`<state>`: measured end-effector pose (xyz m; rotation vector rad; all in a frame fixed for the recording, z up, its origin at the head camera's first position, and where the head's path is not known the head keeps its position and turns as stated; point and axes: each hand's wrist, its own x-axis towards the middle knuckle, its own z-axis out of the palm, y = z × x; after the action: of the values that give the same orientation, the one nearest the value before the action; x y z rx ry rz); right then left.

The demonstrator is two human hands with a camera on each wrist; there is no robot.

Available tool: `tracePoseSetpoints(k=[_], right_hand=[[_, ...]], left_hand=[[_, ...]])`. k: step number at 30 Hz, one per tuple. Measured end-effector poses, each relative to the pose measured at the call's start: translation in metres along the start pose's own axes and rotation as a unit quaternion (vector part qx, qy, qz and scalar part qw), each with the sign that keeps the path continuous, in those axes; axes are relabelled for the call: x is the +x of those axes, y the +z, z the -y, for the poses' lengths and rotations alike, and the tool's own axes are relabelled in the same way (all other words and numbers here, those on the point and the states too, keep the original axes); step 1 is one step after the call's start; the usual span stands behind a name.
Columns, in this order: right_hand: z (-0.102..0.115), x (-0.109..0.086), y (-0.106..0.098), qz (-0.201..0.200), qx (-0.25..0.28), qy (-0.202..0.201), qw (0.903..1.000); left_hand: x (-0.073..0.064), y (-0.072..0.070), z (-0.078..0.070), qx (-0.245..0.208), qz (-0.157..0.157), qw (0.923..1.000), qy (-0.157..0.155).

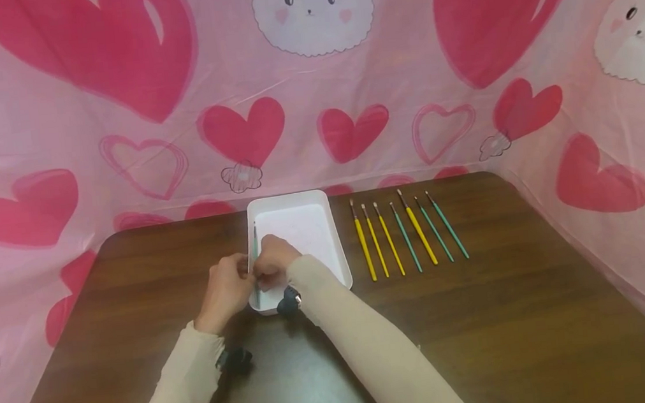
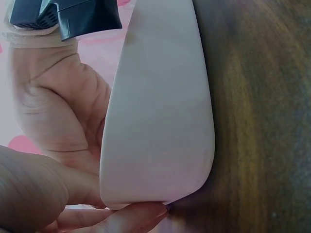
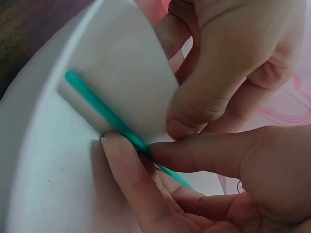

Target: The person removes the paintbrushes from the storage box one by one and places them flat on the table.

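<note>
A white rectangular tray stands on the table, and a teal-handled paintbrush lies inside it along the left wall. My right hand reaches into the tray. In the right wrist view its thumb and fingers pinch the teal handle against the side wall. My left hand holds the tray's left rim from outside, thumb and fingers on either side of the wall. The left wrist view shows the tray's outer wall with left fingertips at its lower edge.
Right of the tray, several paintbrushes lie in a row, bristles away from me: yellow-handled brushes and teal-handled brushes. The brown wooden table meets a pink heart-patterned cloth at the back and sides.
</note>
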<state>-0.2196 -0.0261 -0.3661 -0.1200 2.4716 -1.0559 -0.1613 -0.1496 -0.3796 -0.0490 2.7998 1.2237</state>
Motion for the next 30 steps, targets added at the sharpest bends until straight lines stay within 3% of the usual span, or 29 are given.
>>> tracePoseSetpoints(k=[15,19,26,30], right_hand=[[-0.011,-0.003,-0.023,-0.010,-0.079,-0.019,0.9967],[-0.017,-0.005,-0.032,-0.010,-0.060,-0.023,0.9979],[-0.031,-0.012,-0.044,-0.028,0.029,-0.030,0.9987],[-0.038,-0.016,-0.051,-0.027,0.043,-0.046,0.9976]], left_hand=[[0.001,0.001,-0.002,0.008,0.002,0.9999,-0.015],[0.001,0.001,-0.001,0.004,0.001,0.9999,-0.015],[0.000,0.002,0.000,0.014,0.003,0.9998,-0.011],[0.001,0.002,0.000,0.014,0.002,0.9999,-0.009]])
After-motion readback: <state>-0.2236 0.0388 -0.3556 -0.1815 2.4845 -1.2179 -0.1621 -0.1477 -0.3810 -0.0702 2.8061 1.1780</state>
